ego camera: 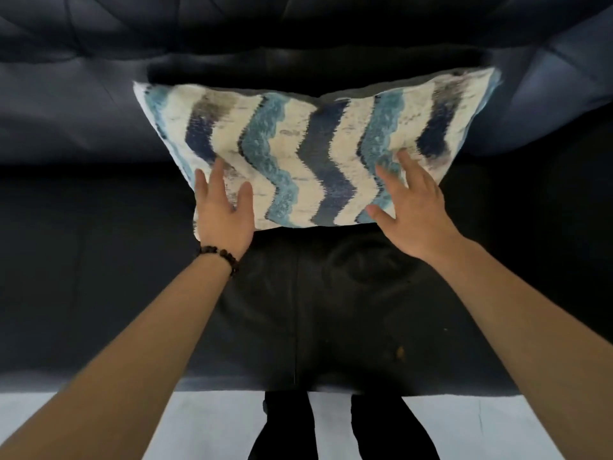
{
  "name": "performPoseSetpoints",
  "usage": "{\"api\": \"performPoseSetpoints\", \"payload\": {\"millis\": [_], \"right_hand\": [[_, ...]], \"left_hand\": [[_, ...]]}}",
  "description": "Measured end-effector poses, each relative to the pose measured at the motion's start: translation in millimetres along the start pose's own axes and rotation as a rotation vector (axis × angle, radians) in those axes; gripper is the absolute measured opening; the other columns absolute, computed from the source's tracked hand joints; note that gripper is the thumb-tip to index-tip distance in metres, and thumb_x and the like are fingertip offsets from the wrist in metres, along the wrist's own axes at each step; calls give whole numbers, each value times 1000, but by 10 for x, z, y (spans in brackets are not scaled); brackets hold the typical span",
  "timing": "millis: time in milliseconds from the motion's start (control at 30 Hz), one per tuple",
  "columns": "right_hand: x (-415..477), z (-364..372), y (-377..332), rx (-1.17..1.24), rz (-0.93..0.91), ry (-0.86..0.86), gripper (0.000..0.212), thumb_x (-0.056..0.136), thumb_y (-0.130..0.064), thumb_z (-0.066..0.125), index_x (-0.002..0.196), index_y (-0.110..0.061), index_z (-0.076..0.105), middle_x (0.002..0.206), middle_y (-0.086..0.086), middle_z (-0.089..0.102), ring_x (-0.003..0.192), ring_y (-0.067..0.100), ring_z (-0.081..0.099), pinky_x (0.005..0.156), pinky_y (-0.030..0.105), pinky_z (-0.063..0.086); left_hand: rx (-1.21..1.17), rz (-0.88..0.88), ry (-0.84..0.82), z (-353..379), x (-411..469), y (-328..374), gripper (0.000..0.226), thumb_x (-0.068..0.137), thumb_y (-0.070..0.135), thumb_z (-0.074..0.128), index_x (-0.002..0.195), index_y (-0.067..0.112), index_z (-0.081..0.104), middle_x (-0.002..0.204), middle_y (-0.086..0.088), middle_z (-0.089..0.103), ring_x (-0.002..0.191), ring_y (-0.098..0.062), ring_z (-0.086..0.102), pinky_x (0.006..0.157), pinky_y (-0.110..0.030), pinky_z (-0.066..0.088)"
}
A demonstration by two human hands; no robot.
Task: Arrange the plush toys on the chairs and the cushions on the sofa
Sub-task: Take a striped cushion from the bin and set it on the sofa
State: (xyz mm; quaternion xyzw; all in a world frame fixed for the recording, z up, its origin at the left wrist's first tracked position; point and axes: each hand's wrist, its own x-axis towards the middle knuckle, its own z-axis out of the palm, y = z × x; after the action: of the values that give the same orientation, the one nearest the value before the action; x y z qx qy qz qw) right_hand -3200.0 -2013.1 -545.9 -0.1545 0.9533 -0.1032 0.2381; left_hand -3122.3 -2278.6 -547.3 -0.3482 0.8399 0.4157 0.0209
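A cushion (pixel 308 151) with white, light blue and navy zigzag stripes leans against the backrest of a dark sofa (pixel 83 244), its lower edge on the seat. My left hand (pixel 225 210), with a bead bracelet at the wrist, lies with straight fingers on the cushion's lower left corner. My right hand (pixel 411 210) has its fingers spread over the lower right part of the cushion. Neither hand curls round the fabric. No plush toys or chairs are in view.
The sofa's tufted backrest (pixel 99 44) runs across the top, and a padded armrest (pixel 564 94) rises at the right. The seat's front edge meets a pale floor (pixel 205 423) at the bottom, where my dark trouser legs (pixel 335 426) stand.
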Motion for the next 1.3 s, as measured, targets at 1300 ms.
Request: {"api": "performPoseSetpoints", "payload": {"millis": [1300], "right_hand": [[644,887,651,997,816,619,43,110,-39,32,130,-6,50,119,2,59,111,17,61,88,15,51]], "left_hand": [[-253,-324,284,464,990,-964,26,107,22,39,88,14,57,92,-3,61,89,-15,60,76,-23,43]]}}
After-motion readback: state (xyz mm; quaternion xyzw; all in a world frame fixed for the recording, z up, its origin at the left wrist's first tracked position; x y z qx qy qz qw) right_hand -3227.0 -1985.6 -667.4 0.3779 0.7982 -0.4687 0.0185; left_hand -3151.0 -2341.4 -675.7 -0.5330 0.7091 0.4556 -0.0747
